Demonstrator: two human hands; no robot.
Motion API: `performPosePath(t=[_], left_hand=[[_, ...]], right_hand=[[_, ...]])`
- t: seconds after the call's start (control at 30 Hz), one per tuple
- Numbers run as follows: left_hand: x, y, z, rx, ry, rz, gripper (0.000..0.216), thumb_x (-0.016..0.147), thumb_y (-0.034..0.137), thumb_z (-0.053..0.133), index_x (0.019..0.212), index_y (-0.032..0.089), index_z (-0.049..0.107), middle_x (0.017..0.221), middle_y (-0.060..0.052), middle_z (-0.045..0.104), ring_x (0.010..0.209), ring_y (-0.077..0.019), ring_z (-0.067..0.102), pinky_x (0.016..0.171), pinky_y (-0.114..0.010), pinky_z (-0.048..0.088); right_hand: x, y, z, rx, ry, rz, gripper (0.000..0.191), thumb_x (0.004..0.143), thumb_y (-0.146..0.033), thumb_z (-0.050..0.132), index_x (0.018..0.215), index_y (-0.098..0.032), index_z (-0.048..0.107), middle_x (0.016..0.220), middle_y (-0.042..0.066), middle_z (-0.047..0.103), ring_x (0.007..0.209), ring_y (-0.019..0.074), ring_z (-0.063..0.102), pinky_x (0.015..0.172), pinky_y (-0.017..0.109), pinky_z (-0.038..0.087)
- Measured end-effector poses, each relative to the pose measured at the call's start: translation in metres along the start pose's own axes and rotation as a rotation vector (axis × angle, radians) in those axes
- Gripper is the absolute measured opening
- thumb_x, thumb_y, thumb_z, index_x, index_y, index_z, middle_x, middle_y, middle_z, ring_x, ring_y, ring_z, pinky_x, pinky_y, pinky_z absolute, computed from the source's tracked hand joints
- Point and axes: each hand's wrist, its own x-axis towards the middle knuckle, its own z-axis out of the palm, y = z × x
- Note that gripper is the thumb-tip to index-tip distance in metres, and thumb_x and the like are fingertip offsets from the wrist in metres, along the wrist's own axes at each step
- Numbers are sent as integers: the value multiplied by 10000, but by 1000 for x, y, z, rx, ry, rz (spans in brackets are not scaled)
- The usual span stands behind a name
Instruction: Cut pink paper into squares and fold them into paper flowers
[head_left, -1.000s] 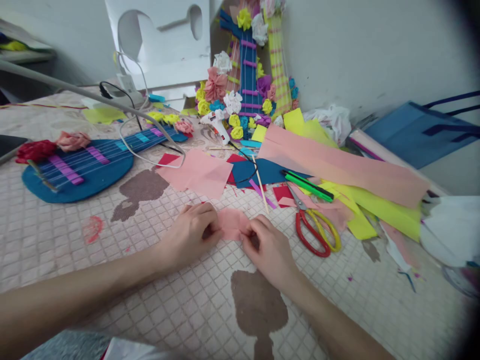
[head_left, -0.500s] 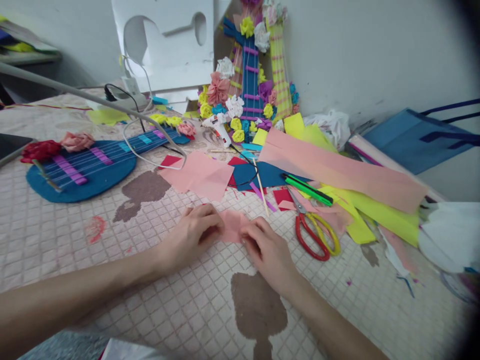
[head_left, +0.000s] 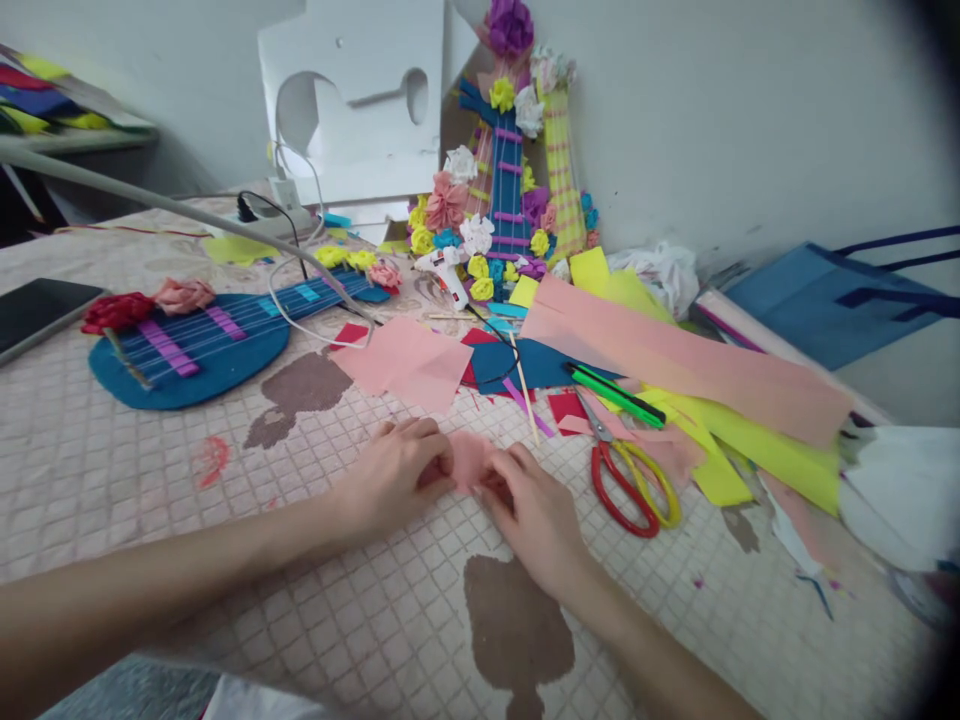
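Note:
A small pink piece of crepe paper (head_left: 469,460) is stretched between my two hands, just over the checked tablecloth. My left hand (head_left: 401,462) pinches its left edge with curled fingers. On the opposite edge, my right hand (head_left: 529,505) grips the paper between thumb and fingers. Flat pink sheets (head_left: 409,362) lie just beyond my hands. To the right of my right hand rest red-and-yellow-handled scissors (head_left: 626,490), with a green utility knife (head_left: 619,395) above them.
A blue paper guitar (head_left: 191,350) with paper flowers lies at left, a cable crossing it. A white glue gun (head_left: 448,277) stands behind the sheets. Flower-decorated guitars (head_left: 506,190) lean on the wall. Long pink crepe paper (head_left: 675,355) covers yellow strips at right. A phone (head_left: 41,310) lies far left.
The view has shifted slightly up and to the left, so the phone shows more. Both hands still hold the pink paper, which looks a little narrower and more rounded between them.

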Motion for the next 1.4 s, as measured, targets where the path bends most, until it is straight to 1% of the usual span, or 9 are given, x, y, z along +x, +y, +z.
performPosePath(t=[0.23, 0.33, 0.47, 0.6, 0.73, 0.83, 0.97, 1.07, 1.4], left_hand=[[-4, -13, -2, -113, 15, 97, 96, 798, 126, 498, 805, 171, 583, 849, -34, 582, 794, -156, 546, 695, -267, 399], [0, -7, -5, -43, -28, 96, 72, 810, 234, 545, 792, 170, 571, 834, -40, 573, 778, -170, 542, 677, -279, 394], [4, 7, -2, 172, -23, 16, 274, 818, 428, 564, 764, 161, 542, 827, -68, 571, 773, -219, 536, 671, -339, 380], [-1, 4, 4, 218, 46, 26, 235, 791, 378, 609, 819, 172, 499, 863, -57, 573, 813, -227, 519, 686, -344, 371], [-8, -12, 4, 104, 103, 40, 194, 770, 290, 607, 855, 180, 471, 887, -49, 559, 838, -215, 513, 685, -321, 394], [-7, -20, -2, -16, 82, 64, 205, 770, 269, 586, 924, 172, 492, 905, -54, 561, 820, -193, 530, 684, -305, 423], [5, -22, -15, -126, 37, 12, 258, 797, 289, 540, 1024, 168, 516, 960, -62, 589, 749, -150, 566, 631, -261, 441], [19, -18, -22, -110, 7, -13, 250, 793, 307, 531, 999, 165, 549, 912, -54, 622, 712, -147, 583, 595, -245, 428], [58, -4, -21, -29, -148, -38, 232, 620, 146, 619, 847, 186, 592, 703, 29, 602, 624, -139, 552, 500, -222, 299]], right_hand=[[-5, 4, -5, 131, -15, -13, 137, 840, -95, 476, 896, -219, 495, 918, 16, 555, 797, 155, 585, 705, 288, 458], [-5, 5, -6, 157, -7, -16, 157, 829, -80, 466, 899, -220, 483, 911, 20, 550, 807, 162, 584, 711, 296, 467], [-5, 5, -5, 181, 11, 2, 182, 812, -74, 477, 917, -222, 462, 926, 24, 537, 817, 166, 591, 714, 311, 478], [-6, 5, -7, 250, -1, 0, 207, 806, -55, 452, 934, -219, 453, 963, 30, 506, 806, 145, 595, 703, 297, 482], [-6, 9, -15, 301, -34, -2, 269, 763, -28, 469, 953, -218, 468, 950, 19, 488, 761, 124, 556, 680, 271, 463], [-5, 14, -19, 376, -57, 26, 256, 739, -66, 529, 939, -218, 480, 870, -9, 500, 647, 105, 500, 620, 252, 438], [-3, 24, -17, 582, -38, 107, 138, 787, -164, 528, 903, -213, 472, 768, -30, 498, 616, 103, 488, 550, 224, 403], [-1, 28, -13, 676, 16, 124, 71, 810, -213, 512, 865, -210, 468, 744, -31, 495, 643, 112, 500, 567, 228, 414], [-1, 30, -9, 716, 54, 165, 83, 826, -259, 507, 887, -211, 479, 761, -17, 511, 622, 112, 494, 530, 222, 392]])
